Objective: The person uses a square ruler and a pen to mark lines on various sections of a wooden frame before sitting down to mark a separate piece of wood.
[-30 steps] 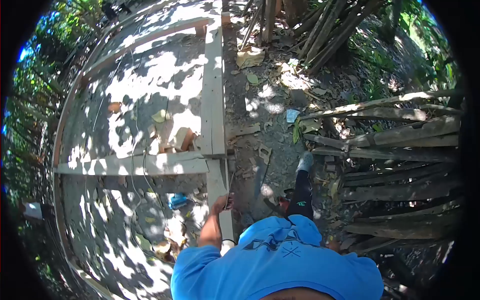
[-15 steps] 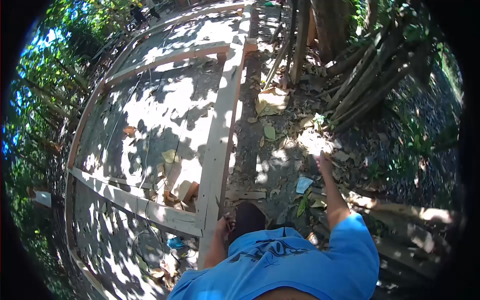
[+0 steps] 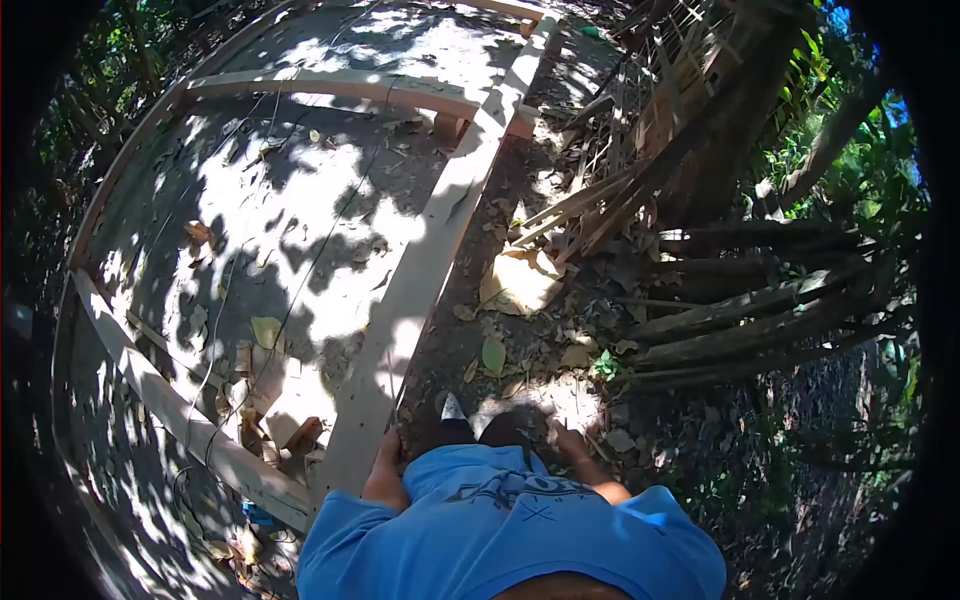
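Observation:
My left hand [image 3: 392,447] hangs low beside my left thigh, next to the edge of a long wooden beam [image 3: 425,240]. Its fingers are too small and shaded to make out. On the other side, my right hand [image 3: 568,440] is down in front of my right hip, over leaf-strewn ground. Whether it holds anything does not show clearly. A shoe tip [image 3: 452,406] shows ahead of my blue shirt [image 3: 520,520].
The long beam joins a cross beam [image 3: 330,85] and a nearer one [image 3: 190,415] in a large frame. Wood offcuts [image 3: 300,430] lie inside it. A big dry leaf [image 3: 520,282], a tree trunk [image 3: 735,120] and dry branches [image 3: 740,325] are on the right.
The view has turned and moved forward along the beam. My right arm, stretched out before, has come back in near my body. A foot now shows in front.

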Demonstrator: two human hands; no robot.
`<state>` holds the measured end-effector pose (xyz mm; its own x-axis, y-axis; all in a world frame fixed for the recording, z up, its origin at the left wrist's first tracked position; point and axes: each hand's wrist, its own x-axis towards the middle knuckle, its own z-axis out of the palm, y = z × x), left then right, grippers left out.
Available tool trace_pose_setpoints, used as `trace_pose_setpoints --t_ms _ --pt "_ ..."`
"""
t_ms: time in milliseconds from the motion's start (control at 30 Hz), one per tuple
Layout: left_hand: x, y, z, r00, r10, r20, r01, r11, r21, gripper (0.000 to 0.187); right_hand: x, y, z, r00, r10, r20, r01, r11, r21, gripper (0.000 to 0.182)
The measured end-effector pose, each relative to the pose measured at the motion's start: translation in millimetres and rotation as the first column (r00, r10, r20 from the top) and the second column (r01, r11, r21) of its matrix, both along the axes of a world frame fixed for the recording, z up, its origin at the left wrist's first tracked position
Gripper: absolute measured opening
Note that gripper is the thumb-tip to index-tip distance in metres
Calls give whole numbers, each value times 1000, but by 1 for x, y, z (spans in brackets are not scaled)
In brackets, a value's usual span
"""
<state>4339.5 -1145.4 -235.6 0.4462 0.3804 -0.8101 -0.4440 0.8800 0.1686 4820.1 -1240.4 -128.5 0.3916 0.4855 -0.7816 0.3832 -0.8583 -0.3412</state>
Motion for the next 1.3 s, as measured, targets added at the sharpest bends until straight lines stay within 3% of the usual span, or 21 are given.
trace_pose_setpoints --t_ms 33,67,133,267,300,333,367,400,467,533,600,667,833,867,933,1033,1100,1167,1200,1267,1300 --pt "21 44 26 972 -92 -217 86 996 -35 31 15 -19 -15 811 488 324 -513 858 -9 67" --pt "59 95 67 887 -188 -423 167 982 -89 31 31 -26 -25 950 240 199 -250 968 27 46" --pt "107 190 139 836 -335 -435 399 915 63 31 48 -10 -51 966 186 178 -200 978 60 43" --pt "159 359 72 742 -480 -468 595 793 130 33 93 62 -59 970 84 229 -108 990 94 35" --pt "172 396 52 805 -412 -428 528 825 200 33 101 109 -45 985 -161 54 157 985 69 40" --pt "179 433 54 660 -497 -563 734 587 343 32 105 162 -23 911 -397 -115 400 916 2 45" --pt "200 462 63 739 -441 -509 611 758 231 33 118 203 -29 954 -239 -180 273 942 197 51" --pt "216 489 71 803 -364 -472 458 884 97 34 128 259 -44 998 -64 13 61 985 163 58" --pt "243 526 73 833 -334 -442 390 920 38 34 172 346 -134 920 -252 -299 293 951 98 55" --pt "247 591 86 840 -336 -425 348 936 -53 35 193 485 -42 944 -239 -226 275 951 141 53" --pt "269 630 77 851 -360 -381 339 933 -124 37 225 588 -11 928 -192 -320 301 893 336 50" --pt "307 674 101 748 -319 -582 371 928 -33 37 242 686 78 916 -237 -324 384 750 538 48" --pt "381 792 78 863 -146 -483 191 981 44 39 348 821 79 952 -76 -296 255 728 637 49" --pt "400 822 70 829 -175 -532 205 979 -3 39 365 849 70 926 -253 -279 352 844 405 48" --pt "442 877 49 794 -224 -565 231 971 -59 39 395 898 57 844 -392 -366 523 752 401 47" --pt "512 999 20 734 -335 -591 382 923 -48 40 447 959 25 830 -415 -373 544 751 374 44" --pt "554 1078 19 630 -470 -619 553 830 -68 42 489 985 -45 834 -401 -379 527 784 327 42" --pt "618 1159 70 534 -474 -700 610 790 -70 38 536 1022 -50 890 -303 -340 395 885 246 42" --pt "637 1199 58 561 -461 -687 597 801 -50 35 545 1036 -48 914 -224 -339 295 939 175 41" --pt "675 1281 66 456 -417 -787 844 483 233 35 576 1087 -9 896 -374 -239 418 893 169 44" --pt "700 1313 97 442 -415 -795 855 464 233 36 589 1106 8 855 -451 -258 503 841 197 46"
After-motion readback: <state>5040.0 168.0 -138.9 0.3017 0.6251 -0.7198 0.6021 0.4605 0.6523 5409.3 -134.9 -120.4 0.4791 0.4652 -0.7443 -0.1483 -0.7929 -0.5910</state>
